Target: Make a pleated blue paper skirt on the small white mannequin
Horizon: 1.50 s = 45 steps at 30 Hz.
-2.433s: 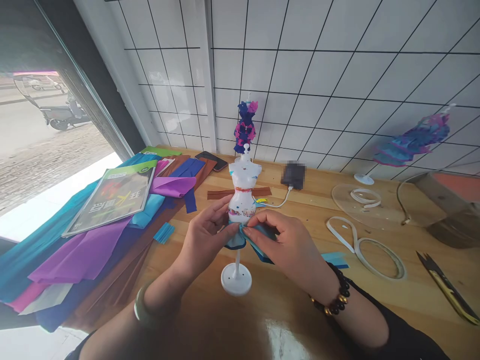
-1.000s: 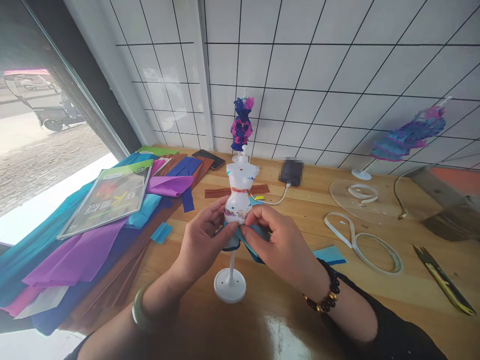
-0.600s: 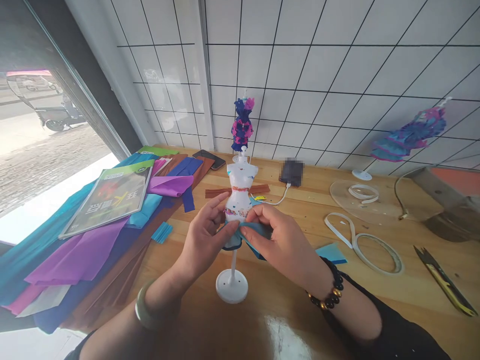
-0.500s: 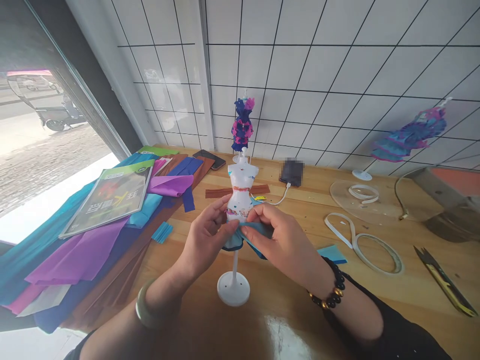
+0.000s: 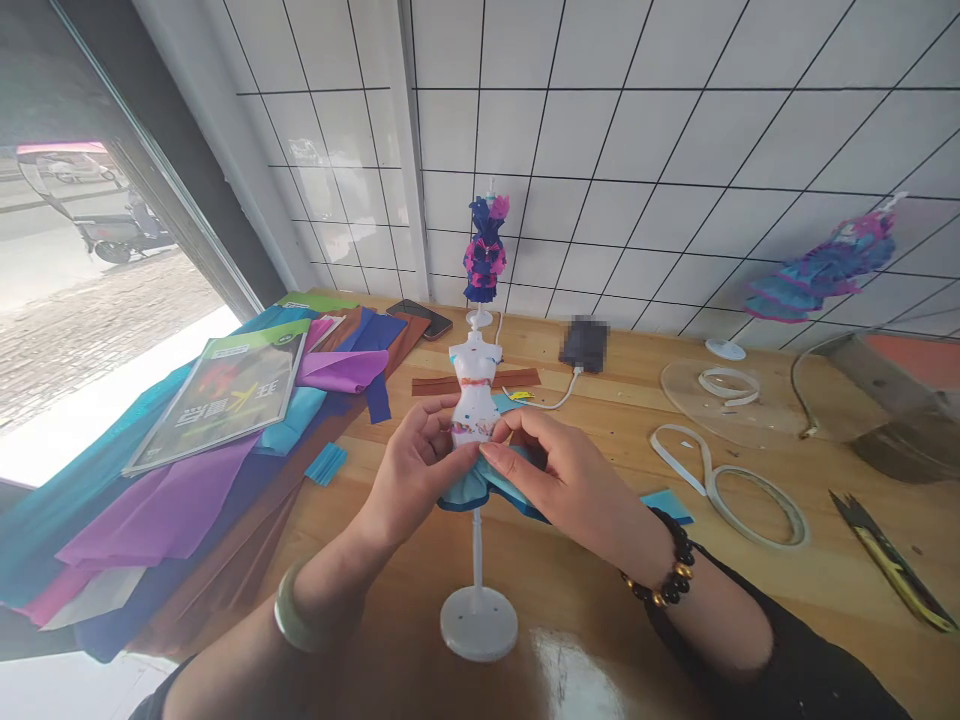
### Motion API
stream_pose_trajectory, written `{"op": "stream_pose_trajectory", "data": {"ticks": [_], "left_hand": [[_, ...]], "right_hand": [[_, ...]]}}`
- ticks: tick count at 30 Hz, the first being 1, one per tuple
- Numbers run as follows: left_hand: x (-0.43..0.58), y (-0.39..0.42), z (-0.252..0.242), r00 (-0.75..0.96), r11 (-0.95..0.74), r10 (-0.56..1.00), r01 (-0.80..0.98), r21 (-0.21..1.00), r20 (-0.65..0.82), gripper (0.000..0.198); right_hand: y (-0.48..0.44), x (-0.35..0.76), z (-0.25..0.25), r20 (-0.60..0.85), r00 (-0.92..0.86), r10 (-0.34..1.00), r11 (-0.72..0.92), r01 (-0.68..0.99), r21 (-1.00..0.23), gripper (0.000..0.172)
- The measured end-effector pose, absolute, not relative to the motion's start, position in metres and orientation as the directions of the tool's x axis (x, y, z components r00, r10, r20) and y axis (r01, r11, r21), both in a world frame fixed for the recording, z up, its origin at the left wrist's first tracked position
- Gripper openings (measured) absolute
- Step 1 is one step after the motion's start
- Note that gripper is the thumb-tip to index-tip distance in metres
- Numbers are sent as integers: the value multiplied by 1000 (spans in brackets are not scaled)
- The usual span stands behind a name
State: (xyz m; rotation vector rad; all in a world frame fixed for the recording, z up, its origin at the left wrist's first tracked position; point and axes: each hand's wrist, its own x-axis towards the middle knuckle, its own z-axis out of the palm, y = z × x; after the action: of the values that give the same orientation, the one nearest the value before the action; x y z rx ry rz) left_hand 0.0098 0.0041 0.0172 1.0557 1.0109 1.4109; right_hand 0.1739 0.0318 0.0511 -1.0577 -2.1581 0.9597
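A small white mannequin torso (image 5: pixel 475 380) on a thin pole with a round base (image 5: pixel 478 622) stands tilted away from me on the wooden table (image 5: pixel 600 590). A strip of blue crepe paper (image 5: pixel 469 487) is wrapped around its hips like a skirt. My left hand (image 5: pixel 415 470) pinches the paper against the left side of the waist. My right hand (image 5: pixel 564 478) presses the paper at the front of the waist with thumb and fingers together. Both wrists wear bracelets.
Sheets of purple, blue, teal and brown crepe paper (image 5: pixel 150 500) and a booklet (image 5: pixel 225 390) lie at the left. Two dressed mannequins (image 5: pixel 484 250) (image 5: pixel 821 270) stand by the tiled wall. A phone on a cable (image 5: pixel 586 345), tape strips (image 5: pixel 720 490) and scissors (image 5: pixel 889 565) lie at the right.
The mannequin has tipped with its top away from me and its base nearer. The blue paper skirt now shows spread wider under my fingers. Both hands stay at the waist.
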Motion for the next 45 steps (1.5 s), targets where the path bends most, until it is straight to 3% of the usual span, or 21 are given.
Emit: {"op": "stream_pose_trajectory", "data": {"ticks": [4,8,11,14,18,24,29,40,45], "left_hand": [[6,8,15,-74,0,997,-274,962,-21,54],[2,12,14,-95,57,991,-345,937,-95,53],[-1,14,14,-124,101,980,-363,926,-155,49],[-3,16,13,-143,119,972,-381,917,-186,46],[-3,17,11,-131,128,972,-392,911,-193,42],[-2,17,10,-108,143,974,-390,909,-199,41],[-1,16,12,-91,158,974,-392,906,-209,35],[0,15,15,-33,173,977,-446,878,-210,36],[0,14,14,-27,188,975,-442,877,-222,40]], "right_hand": [[34,176,51,126,-567,814,435,453,-778,29],[34,179,53,265,-561,784,562,461,-687,25],[32,181,54,438,-627,644,753,417,-510,28],[33,179,48,530,-717,453,891,376,-254,25],[36,173,37,544,-776,320,919,393,20,18],[39,169,33,599,-775,204,890,402,217,21],[40,170,32,664,-730,165,885,406,227,20],[42,175,30,740,-625,249,915,402,31,7],[42,172,29,711,-671,211,918,387,93,9]]}}
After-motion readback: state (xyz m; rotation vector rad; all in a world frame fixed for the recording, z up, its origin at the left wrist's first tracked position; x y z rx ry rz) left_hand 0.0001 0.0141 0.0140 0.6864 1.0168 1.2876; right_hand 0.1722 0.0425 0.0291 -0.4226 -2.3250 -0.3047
